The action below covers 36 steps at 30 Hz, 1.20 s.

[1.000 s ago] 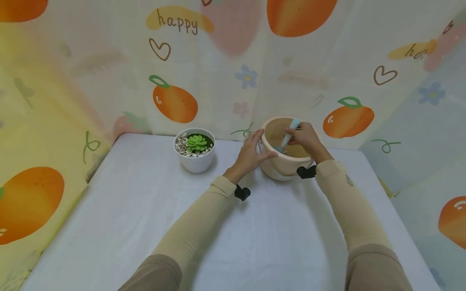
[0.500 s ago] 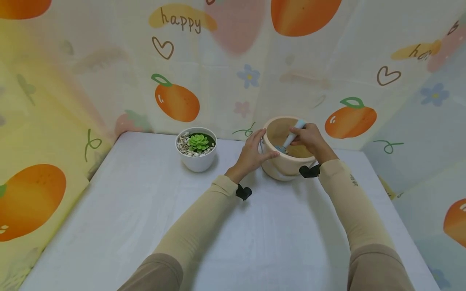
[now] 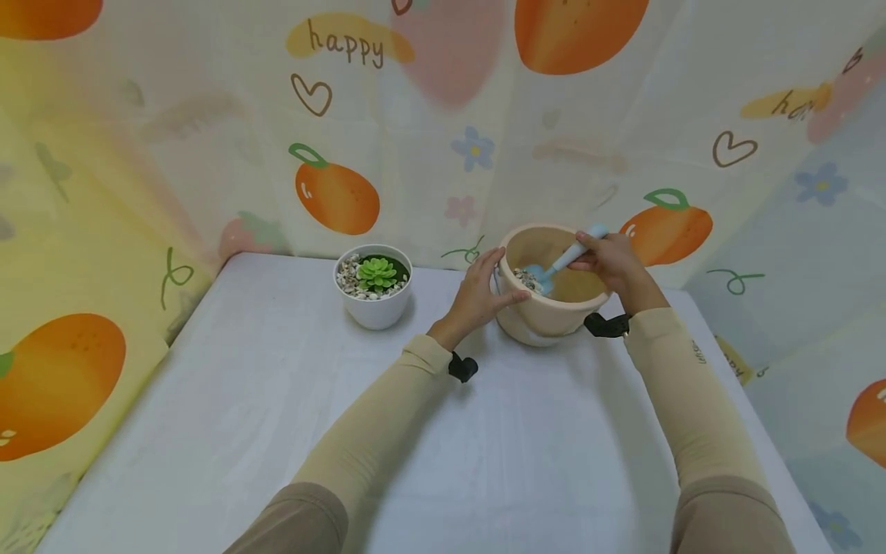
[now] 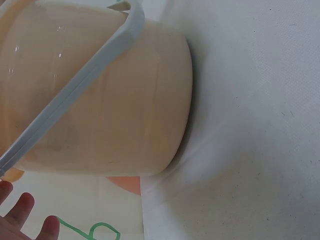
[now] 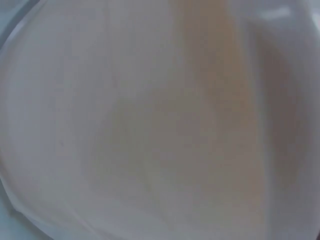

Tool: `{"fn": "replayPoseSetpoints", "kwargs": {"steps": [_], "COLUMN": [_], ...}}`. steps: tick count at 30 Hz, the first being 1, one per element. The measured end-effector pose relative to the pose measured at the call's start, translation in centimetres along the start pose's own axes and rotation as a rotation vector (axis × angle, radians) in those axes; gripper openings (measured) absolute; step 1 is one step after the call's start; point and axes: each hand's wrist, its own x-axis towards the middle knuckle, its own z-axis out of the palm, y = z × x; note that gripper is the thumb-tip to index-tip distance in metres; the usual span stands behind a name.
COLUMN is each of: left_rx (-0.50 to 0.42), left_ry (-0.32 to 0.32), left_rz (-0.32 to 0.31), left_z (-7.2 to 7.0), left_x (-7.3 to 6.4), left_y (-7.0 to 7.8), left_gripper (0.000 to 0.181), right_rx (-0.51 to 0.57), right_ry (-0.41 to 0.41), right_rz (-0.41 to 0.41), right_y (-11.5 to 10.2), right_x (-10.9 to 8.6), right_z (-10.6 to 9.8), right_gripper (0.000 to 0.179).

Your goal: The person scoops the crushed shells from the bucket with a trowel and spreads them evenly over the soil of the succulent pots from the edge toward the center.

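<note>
- On the left, the white pot (image 3: 374, 313) stood upright on the table (image 3: 277, 400), well apart from both hands, its succulent (image 3: 377, 273) ringed by stones.
- The left hand (image 3: 476, 294) was spread at the left of the bucket's rim, thumb on the near side.
- The bucket (image 3: 531, 322) stood upright, right of centre. It looked like stiff, smooth plastic, probably light and a little slippery; its rim seemed the surest place to steady it, since the grey bail (image 4: 75, 92) would likely swing.
- Pebbles (image 3: 527, 278) showed at the scoop's head, seemingly in it: hard, loose and apt to roll off if tipped.
- The light-blue scoop (image 3: 569, 255) slanted inside the bucket, likely light and rigid, best taken by its handle.
- The right hand (image 3: 616, 265) pinched that handle near its upper end.
- Against half a second earlier, pot and left hand lay much the same; the scoop's head and pebbles showed more fully, and the right hand sat farther right.
</note>
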Motion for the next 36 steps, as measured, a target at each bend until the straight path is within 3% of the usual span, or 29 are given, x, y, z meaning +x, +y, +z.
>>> {"fn": "replayPoseSetpoints", "kwargs": {"steps": [3,13,20,30,36], "left_rx": [-0.002,-0.004,-0.011,-0.006,-0.002], "left_ry": [0.003,-0.001,-0.007,-0.012,-0.027], "left_rz": [-0.004,-0.015,-0.009,0.013,0.007], "left_z": [0.0,0.1,-0.1,-0.2,-0.2], "left_x": [0.0,0.0,0.1,0.5,0.3], "left_y": [-0.1,-0.2,-0.1,-0.3,-0.4], "left_gripper": [0.093,0.094,0.094,0.095,0.094], "right_rx": [0.077,0.161,0.366,0.68,0.772], "right_ry": [-0.017,-0.027,-0.085,-0.027,0.06], "right_rz": [0.011,0.034,0.108,0.158,0.16], "right_y": [-0.2,-0.5,-1.1,-1.3,-0.4], "right_x": [0.1,0.3,0.2,-0.9,-1.4], "right_z": [-0.4,-1.1,-2.3,-4.4,-5.1], "right_gripper": [0.016,0.017,0.018,0.008,0.02]}}
